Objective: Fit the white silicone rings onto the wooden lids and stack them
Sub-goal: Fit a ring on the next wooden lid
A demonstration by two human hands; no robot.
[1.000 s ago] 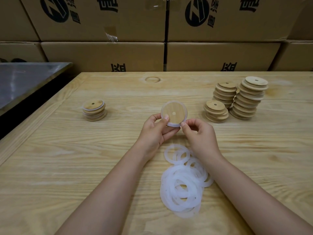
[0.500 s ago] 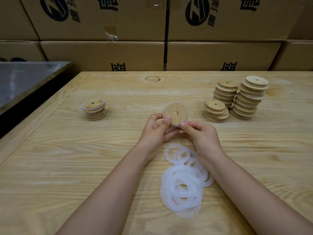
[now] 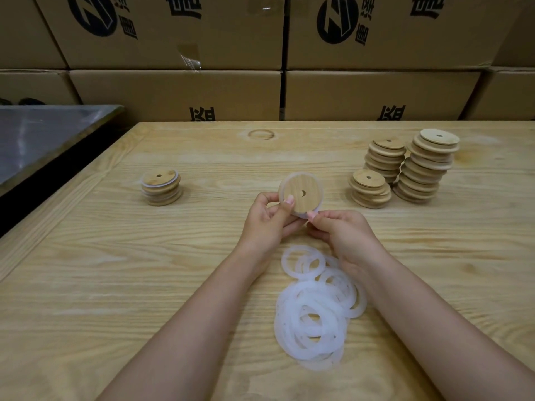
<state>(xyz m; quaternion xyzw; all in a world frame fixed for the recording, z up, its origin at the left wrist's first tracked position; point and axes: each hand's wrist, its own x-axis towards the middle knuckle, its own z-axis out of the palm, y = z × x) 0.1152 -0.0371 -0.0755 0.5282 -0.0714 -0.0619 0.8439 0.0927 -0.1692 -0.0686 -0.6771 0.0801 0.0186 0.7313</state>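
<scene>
Left grip and right grip are bare, forearms likewise, nails short.

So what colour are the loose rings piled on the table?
The rings are milky, translucent white; the head view shows them.

The round tan wooden lid shows fine straight grain and a white edge. The loose silicone rings are milky, translucent white. The pale wooden tabletop has wavy brown grain. The brown cardboard boxes bear black print.

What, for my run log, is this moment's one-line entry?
left hand grips lid | right hand pinches ring at lid edge | lid not yet stacked
</scene>
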